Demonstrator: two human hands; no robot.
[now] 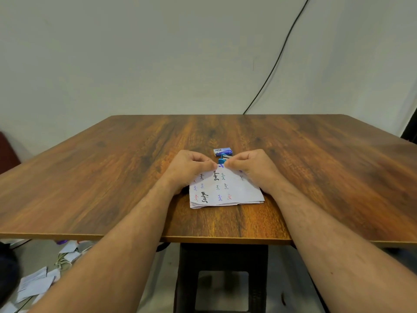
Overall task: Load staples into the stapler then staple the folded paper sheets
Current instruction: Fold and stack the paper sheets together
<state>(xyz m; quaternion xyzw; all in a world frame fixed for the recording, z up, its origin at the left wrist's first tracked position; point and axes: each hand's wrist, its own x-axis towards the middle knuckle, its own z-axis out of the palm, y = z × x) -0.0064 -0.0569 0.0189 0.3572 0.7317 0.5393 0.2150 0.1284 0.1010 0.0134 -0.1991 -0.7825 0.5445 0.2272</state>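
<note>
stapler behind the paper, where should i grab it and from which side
Judging from this view, take the blue stapler by its two long flanks, coming down from above at its far end. It lies just beyond the folded paper sheets, with its near end at their far edge, where the left hand and right hand pinch. The staple box sits close behind, so a rear approach looks cramped.

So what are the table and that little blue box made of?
Table: looks like wood or wood-look laminate, going by the streaky brown grain and thin edge; semi-matt. Box: probably printed cardboard, with crisp flat faces, but too small to be sure.
</note>
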